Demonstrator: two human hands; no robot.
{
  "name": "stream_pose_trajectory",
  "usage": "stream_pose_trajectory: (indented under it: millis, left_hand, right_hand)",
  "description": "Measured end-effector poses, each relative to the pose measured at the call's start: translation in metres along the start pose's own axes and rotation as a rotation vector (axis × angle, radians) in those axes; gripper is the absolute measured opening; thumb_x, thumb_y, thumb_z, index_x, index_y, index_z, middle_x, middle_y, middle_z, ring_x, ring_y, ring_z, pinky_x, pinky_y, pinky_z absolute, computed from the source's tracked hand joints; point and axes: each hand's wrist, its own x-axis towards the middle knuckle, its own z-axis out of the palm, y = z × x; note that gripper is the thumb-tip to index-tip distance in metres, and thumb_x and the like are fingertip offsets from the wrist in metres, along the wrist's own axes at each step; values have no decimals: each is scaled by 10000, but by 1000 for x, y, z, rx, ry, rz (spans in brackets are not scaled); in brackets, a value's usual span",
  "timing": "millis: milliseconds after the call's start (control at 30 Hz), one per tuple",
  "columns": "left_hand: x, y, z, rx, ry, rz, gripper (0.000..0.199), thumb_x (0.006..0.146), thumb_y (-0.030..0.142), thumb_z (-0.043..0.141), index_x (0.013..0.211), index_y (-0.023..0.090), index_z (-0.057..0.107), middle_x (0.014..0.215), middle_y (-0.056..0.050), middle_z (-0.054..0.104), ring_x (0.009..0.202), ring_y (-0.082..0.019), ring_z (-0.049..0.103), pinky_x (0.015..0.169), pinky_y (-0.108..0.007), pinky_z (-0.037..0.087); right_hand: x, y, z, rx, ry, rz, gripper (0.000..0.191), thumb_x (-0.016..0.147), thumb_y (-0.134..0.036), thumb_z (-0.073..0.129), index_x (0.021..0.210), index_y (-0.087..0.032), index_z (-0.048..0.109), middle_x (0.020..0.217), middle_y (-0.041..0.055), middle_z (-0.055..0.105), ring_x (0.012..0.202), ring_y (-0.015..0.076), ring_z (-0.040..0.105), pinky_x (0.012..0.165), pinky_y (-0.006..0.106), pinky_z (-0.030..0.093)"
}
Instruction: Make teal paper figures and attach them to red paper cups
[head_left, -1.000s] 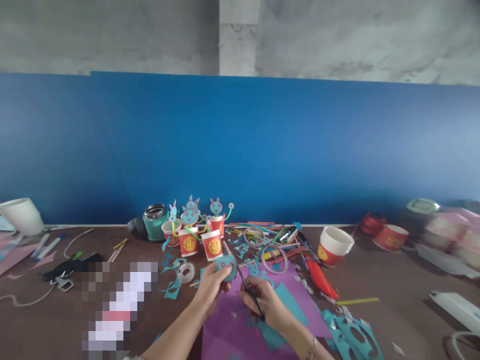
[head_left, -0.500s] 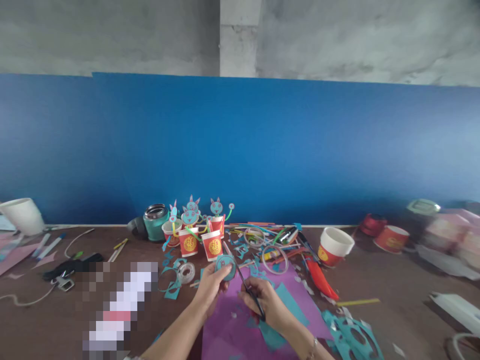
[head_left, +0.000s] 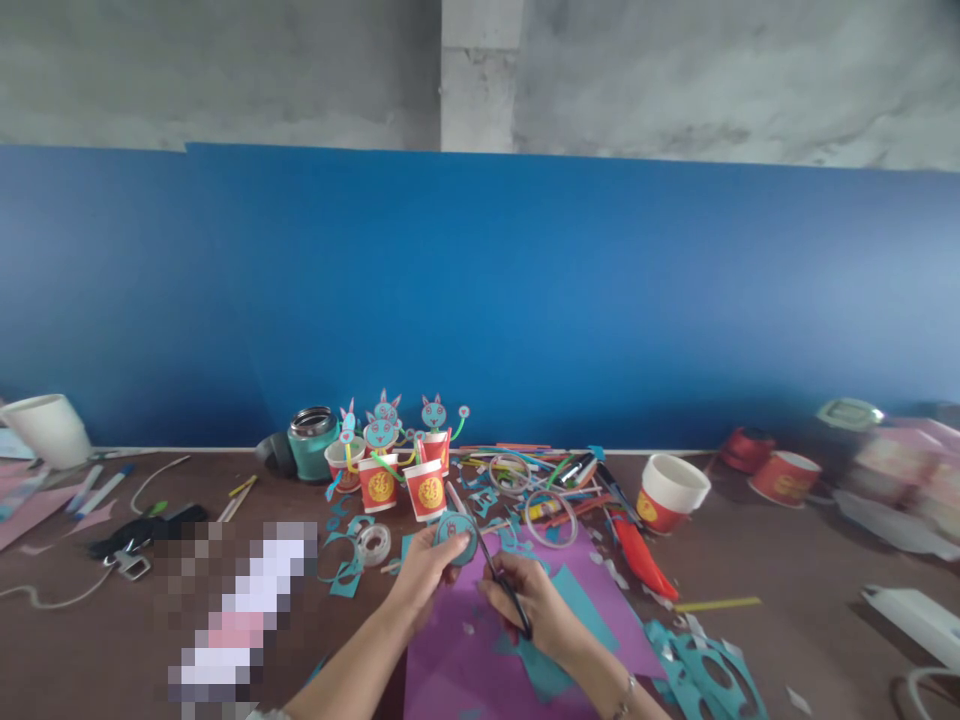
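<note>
Pinched between the thumb and fingers of my left hand (head_left: pixel 427 572) is a round blue paper cutout (head_left: pixel 457 537) with a face drawn on it. My right hand (head_left: pixel 529 600) grips a pair of scissors (head_left: pixel 487 550) with dark handles. The blades point up and away, close beside the right edge of the cutout; whether they touch it I cannot tell. Beneath both hands lies a purple sheet (head_left: pixel 457 650) with a blue paper piece (head_left: pixel 581 605) on it. Just beyond the cutout stand red-and-white paper cups (head_left: pixel 426 492) bearing blue animal faces and bent straw arms.
A tape roll (head_left: pixel 373 544) and blue scraps lie left of my hands. Pens and pipe cleaners (head_left: pixel 540 475) are heaped at the back. Stacked paper cups (head_left: pixel 670 492) and cut-out blue paper (head_left: pixel 705 670) are at right. A teal thermos (head_left: pixel 311 445) stands near the blue partition (head_left: pixel 480 300).
The cutout in my left hand has turned slightly and shifted a little to the right. My right hand and the scissors have barely moved.
</note>
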Motion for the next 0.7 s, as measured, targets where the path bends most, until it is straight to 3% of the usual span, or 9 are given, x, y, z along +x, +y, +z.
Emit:
stream_pose_trajectory:
  millis: [333,700]
  left_hand:
    - [2,-2,0,-34,47,45,298,590,398,714,579,152,546,427,72,421,366,-34,283,378,-186,196]
    - [2,-1,-2,4,-6,1,306,567,397,723,560,157,534,416,76,406,359,-28,266,378,-183,169]
  right_hand:
    - [-1,4,-2,8,0,28,285,699,-403,658,675,-174,491,429,-93,424,302,38,365,302,145,313]
    - [0,4,-1,35,-3,14,295,701,-423,652,686,-174,495,458,-89,411,327,42,364,317,159,343]
